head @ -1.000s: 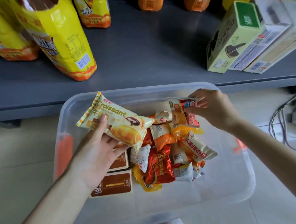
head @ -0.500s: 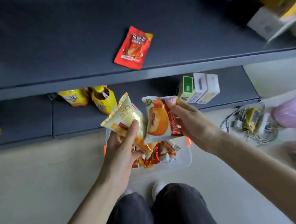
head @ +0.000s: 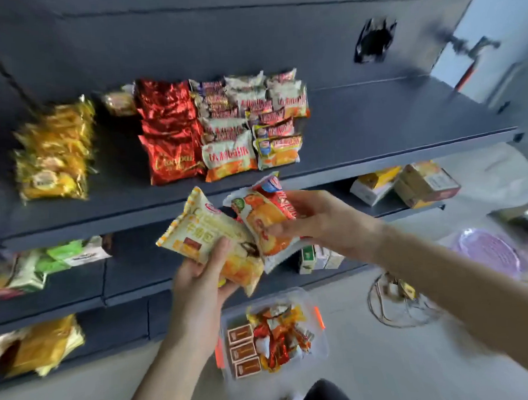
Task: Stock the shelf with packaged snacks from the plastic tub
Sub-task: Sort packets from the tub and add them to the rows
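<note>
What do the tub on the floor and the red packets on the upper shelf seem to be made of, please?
Tub: clear, probably plastic; its contents and the floor show through the walls. Red packets: likely metallised foil film, glossy and crinkled with bright glints. Shelf: dark matt board, perhaps painted metal; unclear.

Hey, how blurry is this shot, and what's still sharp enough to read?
Head view: motion blur smears the yellow packets at left and the right forearm; the left hand, the right hand and their two packets stay fairly sharp; wide-angle distortion bows the shelf edge.

A pale smooth floor (head: 373,374) lies below dark grey shelving, with tangled cables (head: 396,300) beside a lilac basket (head: 488,249).
</note>
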